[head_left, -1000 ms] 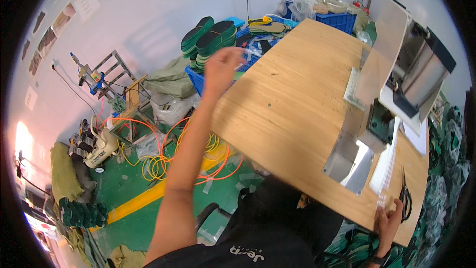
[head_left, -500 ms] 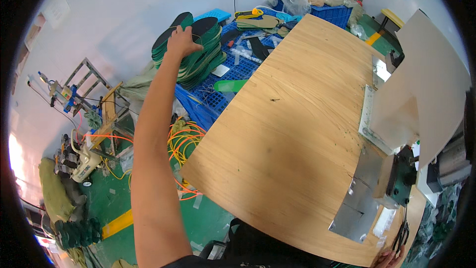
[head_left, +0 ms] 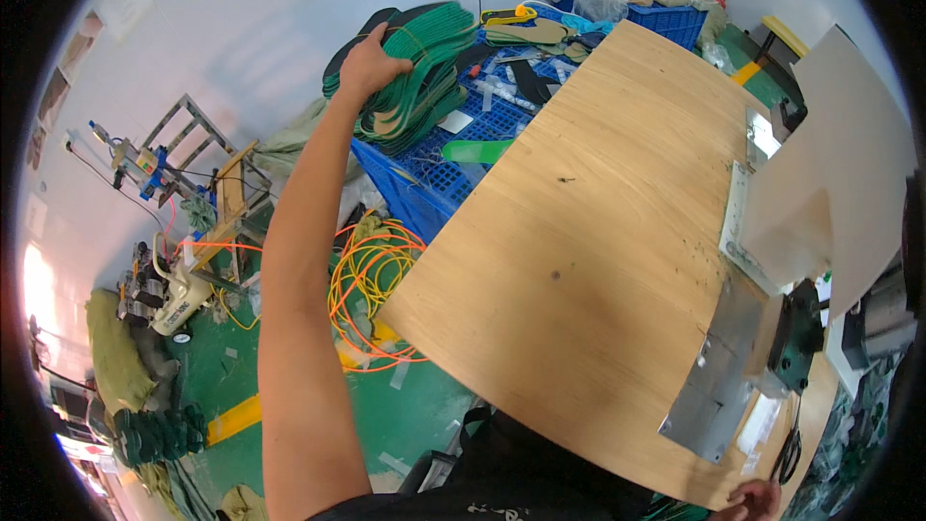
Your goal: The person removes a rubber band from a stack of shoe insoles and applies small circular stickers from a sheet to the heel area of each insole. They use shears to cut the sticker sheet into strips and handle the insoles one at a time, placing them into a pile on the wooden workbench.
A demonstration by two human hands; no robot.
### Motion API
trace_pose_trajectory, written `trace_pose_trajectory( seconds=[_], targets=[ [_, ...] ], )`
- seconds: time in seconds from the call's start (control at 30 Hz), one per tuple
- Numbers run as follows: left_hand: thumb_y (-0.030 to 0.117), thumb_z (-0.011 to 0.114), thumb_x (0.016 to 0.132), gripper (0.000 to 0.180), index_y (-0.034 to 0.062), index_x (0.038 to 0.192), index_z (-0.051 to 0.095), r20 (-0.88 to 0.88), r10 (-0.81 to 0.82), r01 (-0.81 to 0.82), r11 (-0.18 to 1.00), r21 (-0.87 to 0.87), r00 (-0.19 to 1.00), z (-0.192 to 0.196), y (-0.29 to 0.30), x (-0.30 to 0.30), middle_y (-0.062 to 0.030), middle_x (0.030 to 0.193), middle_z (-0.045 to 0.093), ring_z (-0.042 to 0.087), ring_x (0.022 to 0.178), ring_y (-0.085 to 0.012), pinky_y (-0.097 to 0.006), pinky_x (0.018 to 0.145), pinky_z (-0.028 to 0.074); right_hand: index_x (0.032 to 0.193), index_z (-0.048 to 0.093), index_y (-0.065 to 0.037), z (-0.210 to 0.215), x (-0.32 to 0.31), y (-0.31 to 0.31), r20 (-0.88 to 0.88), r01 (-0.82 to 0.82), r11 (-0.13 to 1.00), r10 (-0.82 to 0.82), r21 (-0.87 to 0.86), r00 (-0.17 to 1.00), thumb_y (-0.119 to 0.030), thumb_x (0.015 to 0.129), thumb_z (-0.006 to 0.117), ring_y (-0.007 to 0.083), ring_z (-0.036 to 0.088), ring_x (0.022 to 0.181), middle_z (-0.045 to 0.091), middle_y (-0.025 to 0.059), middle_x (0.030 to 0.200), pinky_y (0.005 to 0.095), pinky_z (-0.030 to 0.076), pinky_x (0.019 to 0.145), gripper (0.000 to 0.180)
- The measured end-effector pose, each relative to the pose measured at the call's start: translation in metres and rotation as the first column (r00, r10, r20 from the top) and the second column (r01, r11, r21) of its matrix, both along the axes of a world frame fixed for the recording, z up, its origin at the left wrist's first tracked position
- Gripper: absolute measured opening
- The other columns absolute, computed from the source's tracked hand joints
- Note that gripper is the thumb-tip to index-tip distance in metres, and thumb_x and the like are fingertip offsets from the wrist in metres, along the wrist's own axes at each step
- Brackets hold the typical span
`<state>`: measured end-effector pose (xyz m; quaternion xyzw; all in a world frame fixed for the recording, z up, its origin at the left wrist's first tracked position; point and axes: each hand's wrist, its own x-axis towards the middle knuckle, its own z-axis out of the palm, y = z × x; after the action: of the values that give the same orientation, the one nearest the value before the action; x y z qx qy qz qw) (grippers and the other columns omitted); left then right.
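Note:
My left hand (head_left: 369, 63) reaches far out to the left and grips the top of a stack of green insoles (head_left: 417, 72) piled in a blue crate (head_left: 453, 159) beside the table. My arm stretches over the floor to get there. My right hand (head_left: 750, 500) shows only at the lower edge, resting on the near corner of the wooden table (head_left: 617, 232); I cannot make out whether it holds anything. A single bright green insole (head_left: 479, 150) lies loose in the crate, close to the table edge.
A metal machine with a grey plate (head_left: 733, 376) stands on the table's right side, scissors (head_left: 789, 451) beside it. Orange and yellow cables (head_left: 371, 275) lie coiled on the green floor. More blue crates (head_left: 666, 19) with bags sit at the far end.
My left hand has travelled from above the table's left edge out to the insole stack and closed on it. The view has swung left and down.

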<state>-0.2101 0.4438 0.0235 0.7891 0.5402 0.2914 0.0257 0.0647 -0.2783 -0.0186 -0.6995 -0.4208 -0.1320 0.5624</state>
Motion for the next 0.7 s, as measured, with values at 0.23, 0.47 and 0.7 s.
trace_pose_trajectory(
  seconds=[0.23, 0.47, 0.7],
  targets=[
    [0.027, 0.080, 0.068, 0.070, 0.0019, 0.128, 0.055, 0.638, -0.321, 0.478, 0.874, -0.086, 0.700, 0.050, -0.178, 0.023, -0.0138, 0.106, 0.067, 0.066, 0.092, -0.0213, -0.035, 0.081, 0.053, 0.133, 0.041, 0.003, 0.024, -0.052, 0.154, -0.031, -0.424, 0.897, 0.424, -0.125, 0.905, -0.026, 0.081, 0.072, 0.0296, 0.047, 0.120, 0.045, 0.0192, 0.130, 0.0387, 0.044, 0.094, 0.067],
    [0.028, 0.076, 0.078, 0.052, 0.0009, 0.120, 0.058, 0.681, -0.330, 0.706, 0.589, -0.393, 0.654, 0.014, -0.355, 0.050, -0.0102, 0.110, 0.063, 0.060, 0.098, -0.0203, -0.035, 0.088, 0.048, 0.132, 0.041, 0.003, 0.038, -0.047, 0.256, -0.572, -0.611, 0.788, 0.469, -0.075, 0.674, -0.025, 0.091, 0.067, 0.0233, 0.055, 0.098, 0.051, 0.0175, 0.120, 0.0320, 0.047, 0.083, 0.056],
    [0.028, 0.075, 0.080, 0.068, -0.0007, 0.135, 0.047, 0.391, -0.493, 0.622, 0.694, -0.363, 0.778, -0.041, -0.362, 0.046, -0.0167, 0.120, 0.059, 0.061, 0.103, -0.0253, -0.036, 0.090, 0.049, 0.127, 0.042, 0.010, -0.035, -0.068, 0.217, -0.449, -0.429, 0.897, 0.341, -0.106, 0.825, -0.037, 0.082, 0.076, 0.0300, 0.055, 0.101, 0.053, 0.0238, 0.115, 0.0386, 0.047, 0.082, 0.073]
  ],
)
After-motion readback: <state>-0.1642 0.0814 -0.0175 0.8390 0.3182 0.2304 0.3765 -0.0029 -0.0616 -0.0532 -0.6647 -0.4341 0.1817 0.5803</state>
